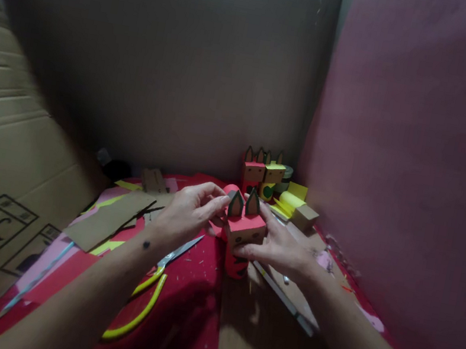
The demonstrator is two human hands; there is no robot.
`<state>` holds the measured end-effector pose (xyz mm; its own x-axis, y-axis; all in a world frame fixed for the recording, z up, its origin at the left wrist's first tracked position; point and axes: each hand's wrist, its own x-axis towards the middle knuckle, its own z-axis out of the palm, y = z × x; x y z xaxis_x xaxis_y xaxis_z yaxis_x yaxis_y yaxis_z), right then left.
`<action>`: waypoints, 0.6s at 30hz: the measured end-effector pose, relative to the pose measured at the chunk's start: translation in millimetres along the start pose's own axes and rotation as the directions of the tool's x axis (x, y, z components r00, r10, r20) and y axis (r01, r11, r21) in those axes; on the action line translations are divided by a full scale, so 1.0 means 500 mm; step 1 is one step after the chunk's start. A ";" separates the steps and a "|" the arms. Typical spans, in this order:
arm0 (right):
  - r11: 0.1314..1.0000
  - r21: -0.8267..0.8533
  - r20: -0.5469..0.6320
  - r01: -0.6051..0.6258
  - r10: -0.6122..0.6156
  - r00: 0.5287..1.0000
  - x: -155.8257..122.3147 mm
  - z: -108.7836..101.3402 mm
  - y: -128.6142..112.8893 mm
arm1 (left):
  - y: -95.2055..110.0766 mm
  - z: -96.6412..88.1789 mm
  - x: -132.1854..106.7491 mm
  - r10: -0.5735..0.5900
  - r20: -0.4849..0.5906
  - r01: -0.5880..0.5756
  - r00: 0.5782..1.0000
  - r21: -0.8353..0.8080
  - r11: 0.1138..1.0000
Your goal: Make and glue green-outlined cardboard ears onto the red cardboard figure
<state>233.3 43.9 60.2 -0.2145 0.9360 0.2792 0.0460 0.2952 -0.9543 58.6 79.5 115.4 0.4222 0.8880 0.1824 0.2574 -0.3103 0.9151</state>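
Observation:
A red paper animal figure (245, 226) with a box-shaped cardboard head and two pointed ears stands upright between my hands on a flat cardboard sheet (256, 347). My right hand (279, 246) is closed around the right side of its head, thumb across the front and fingers behind. At the figure's left ear and side, my left hand (200, 205) has thumb and fingertips pinched together. Some red paper (230, 188) shows just behind the figure, partly hidden by it and the left hand. Yellow-handled scissors (158, 276) lie below my left hand, blades partly apart.
At the back stand a similar red figure (254, 169) and a yellow figure (274, 173), before a jar (286, 175). A yellow paper roll with a cardboard box (305, 216) lies to the right. Cardboard pieces (110, 219) lie left. A cardboard box wall (1, 158) and pink wall (414, 140) flank the area.

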 end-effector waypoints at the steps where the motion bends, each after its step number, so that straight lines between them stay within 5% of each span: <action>1: 1.000 0.015 0.003 -0.003 0.003 1.000 -0.001 0.000 0.004 | -0.001 0.001 0.001 -0.004 -0.005 0.004 1.000 -0.005 1.000; 9: 0.998 0.068 -0.045 -0.016 0.019 0.999 -0.002 0.004 0.011 | -0.012 -0.002 0.007 0.009 -0.016 -0.008 1.000 0.012 1.000; 18: 0.998 0.050 -0.089 0.031 -0.026 0.996 -0.001 0.028 0.014 | 0.000 -0.004 -0.004 0.222 -0.037 -0.215 0.974 0.129 0.968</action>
<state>220.0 42.8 52.0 -0.1275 0.9414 0.3123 -0.0091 0.3137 -0.9495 56.2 78.2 115.5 0.4362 0.8091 0.3939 0.2706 -0.5354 0.8001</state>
